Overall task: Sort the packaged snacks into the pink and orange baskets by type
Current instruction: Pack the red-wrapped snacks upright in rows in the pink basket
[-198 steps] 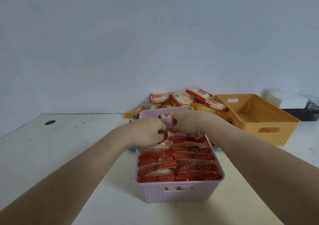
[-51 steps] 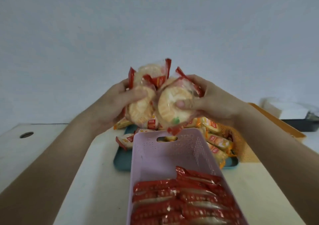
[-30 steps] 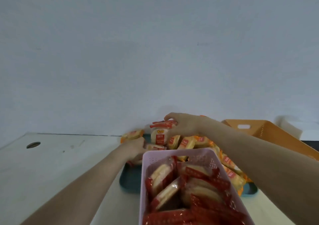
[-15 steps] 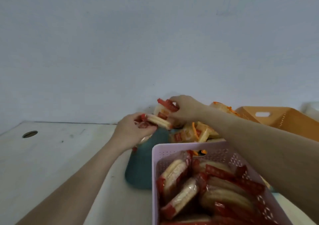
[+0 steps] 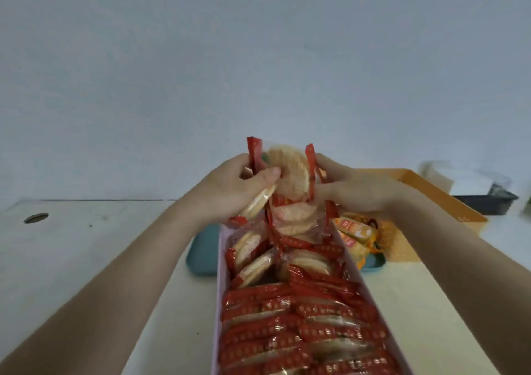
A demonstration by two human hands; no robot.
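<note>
Above the far end of the pink basket (image 5: 219,274), the left hand (image 5: 232,190) and right hand (image 5: 353,190) grip a bunch of red packets (image 5: 287,173). Left fingers (image 5: 267,172) curl, thumb pressed on the front cracker; right fingers (image 5: 326,160) curl round the opposite edge. More red packets fill the basket. Yellow snacks (image 5: 356,231) lie on a teal tray (image 5: 201,254) beside the orange basket (image 5: 431,190).

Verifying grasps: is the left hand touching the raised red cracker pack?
Touching. Head view: thumb of the left hand presses the raised red cracker pack.
</note>
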